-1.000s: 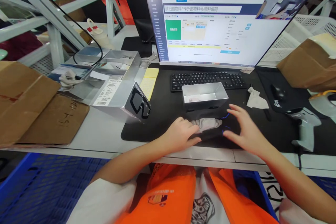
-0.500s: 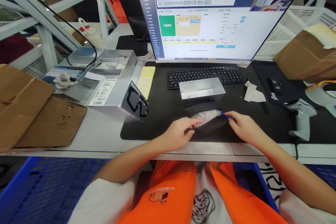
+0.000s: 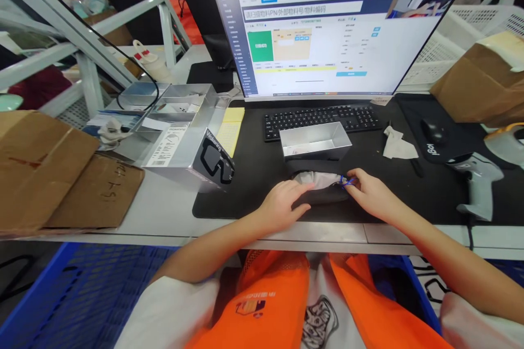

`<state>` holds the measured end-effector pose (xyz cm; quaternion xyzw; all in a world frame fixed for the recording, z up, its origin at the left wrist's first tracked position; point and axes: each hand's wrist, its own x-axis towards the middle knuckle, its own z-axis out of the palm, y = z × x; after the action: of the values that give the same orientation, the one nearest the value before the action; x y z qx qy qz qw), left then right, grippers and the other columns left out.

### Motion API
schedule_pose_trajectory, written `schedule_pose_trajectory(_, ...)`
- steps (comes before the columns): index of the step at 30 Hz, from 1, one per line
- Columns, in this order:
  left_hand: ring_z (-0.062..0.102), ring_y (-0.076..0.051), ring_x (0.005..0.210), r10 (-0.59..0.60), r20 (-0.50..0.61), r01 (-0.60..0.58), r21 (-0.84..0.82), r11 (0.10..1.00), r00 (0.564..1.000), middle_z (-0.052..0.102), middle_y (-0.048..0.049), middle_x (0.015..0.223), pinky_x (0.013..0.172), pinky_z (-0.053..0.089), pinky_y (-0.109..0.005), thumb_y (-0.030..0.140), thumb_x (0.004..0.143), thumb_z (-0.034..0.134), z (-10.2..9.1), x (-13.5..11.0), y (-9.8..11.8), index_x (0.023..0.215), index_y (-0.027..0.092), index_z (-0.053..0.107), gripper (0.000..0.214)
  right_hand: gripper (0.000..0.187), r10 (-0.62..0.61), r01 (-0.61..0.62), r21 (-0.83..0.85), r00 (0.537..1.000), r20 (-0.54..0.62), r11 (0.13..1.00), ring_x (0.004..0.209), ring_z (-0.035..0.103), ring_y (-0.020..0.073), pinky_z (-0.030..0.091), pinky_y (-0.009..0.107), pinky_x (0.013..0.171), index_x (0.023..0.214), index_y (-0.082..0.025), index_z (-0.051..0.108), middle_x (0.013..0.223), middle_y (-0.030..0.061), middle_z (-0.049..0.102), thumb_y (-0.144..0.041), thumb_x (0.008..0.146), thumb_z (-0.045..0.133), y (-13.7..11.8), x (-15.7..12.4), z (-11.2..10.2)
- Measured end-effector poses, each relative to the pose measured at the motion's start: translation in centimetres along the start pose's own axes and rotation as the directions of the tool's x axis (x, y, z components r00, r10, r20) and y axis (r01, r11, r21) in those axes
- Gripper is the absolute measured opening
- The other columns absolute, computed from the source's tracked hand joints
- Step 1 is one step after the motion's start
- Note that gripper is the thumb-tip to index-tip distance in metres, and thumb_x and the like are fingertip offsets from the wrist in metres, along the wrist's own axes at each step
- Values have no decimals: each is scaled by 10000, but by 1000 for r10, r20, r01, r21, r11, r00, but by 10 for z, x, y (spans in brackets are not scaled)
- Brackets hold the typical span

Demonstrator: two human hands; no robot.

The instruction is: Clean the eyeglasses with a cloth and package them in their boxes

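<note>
A pale grey cloth pouch (image 3: 320, 180) lies in front of a silver open box (image 3: 313, 147) on the black desk mat. On its left end rest the stretched fingers of my left hand (image 3: 282, 204), the thumb spread apart from the index finger. A blue drawstring (image 3: 347, 181) comes from the right end of the pouch. My right hand (image 3: 370, 193) pinches that cord between thumb and fingers. Something dark lies under the pouch, and I cannot make out what it is.
Behind the silver box are a keyboard (image 3: 319, 119) and a monitor (image 3: 307, 38). Scrap paper (image 3: 399, 144), a mouse (image 3: 434, 132) and a scanner (image 3: 478, 182) lie at right. Left are a printed goggles box (image 3: 184, 158), yellow notes (image 3: 230, 130) and cardboard (image 3: 94, 196).
My right hand has shifted slightly left and up, and the blue cord now looks looped at the pouch's end. My left hand keeps touching the pouch. The camera view has shifted slightly.
</note>
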<state>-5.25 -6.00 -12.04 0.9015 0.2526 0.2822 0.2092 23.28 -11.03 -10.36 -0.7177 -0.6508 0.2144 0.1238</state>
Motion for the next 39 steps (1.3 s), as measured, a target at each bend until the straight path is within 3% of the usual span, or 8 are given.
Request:
schedule_pose_trajectory(6,636,-168,967,158,17,-158,18,987,987,731,-47,1122,825,431,-333,226,1000,541,-9,2,-1,1303,248,642,320,297,35,5,-366,994,103,931,835,724,292,418,321,647,925,-181,619,909,150,737,-377,1029,422,-6,-2,-9)
schedule_pose_trajectory(10,623,-162,991,170,78,-172,21,985,982,741,-34,1160,843,413,-348,184,996,524,-13,4,2,1298,261,645,335,350,69,-10,-436,991,119,900,827,715,296,417,337,661,898,-186,666,910,151,740,-409,1028,428,-10,-8,-18)
schedule_pose_trajectory(14,632,-206,1061,242,47,-245,80,966,969,751,-44,1032,885,444,-386,218,981,571,-9,4,-2,1258,253,668,295,420,-101,125,-101,971,216,987,722,654,213,429,319,662,768,-197,622,790,78,698,-433,1031,396,-20,-14,-29)
schedule_pose_trajectory(18,592,-224,1231,359,-52,-361,-28,932,932,720,-72,1036,1016,506,-438,130,962,550,-2,5,-6,1254,223,648,322,413,-391,341,257,904,175,904,722,586,153,456,280,695,766,-192,562,790,34,633,-449,1036,383,-40,-10,-30)
schedule_pose_trajectory(22,620,-208,1173,416,-63,-420,-81,904,907,682,-88,1012,989,563,-391,91,948,538,0,6,-7,1286,189,609,360,387,-467,467,25,884,10,884,741,545,160,417,298,703,773,-183,567,804,46,587,-369,1056,380,-59,-1,-16)
schedule_pose_trajectory(28,651,-187,1006,379,41,-377,-48,925,925,677,-85,1027,896,585,-364,174,962,547,4,6,-10,1373,221,553,414,418,-574,566,-225,818,36,793,823,552,201,380,346,760,795,-161,676,832,84,622,-325,1061,397,-65,-5,-9)
schedule_pose_trajectory(34,614,-229,1182,370,-91,-365,65,929,925,617,-157,1266,963,577,-385,239,933,621,11,7,-9,1407,182,513,490,410,-573,579,-300,811,118,758,809,540,199,298,372,741,814,-167,675,835,74,660,-337,1060,393,-72,-10,-11)
schedule_pose_trajectory(39,494,-293,1402,371,54,-373,237,897,927,620,-150,1386,1098,480,-484,305,969,561,8,20,-5,1366,206,584,410,365,-551,562,-271,825,121,782,905,567,235,333,406,828,951,-156,692,959,97,688,-445,1016,479,-76,-11,-10)
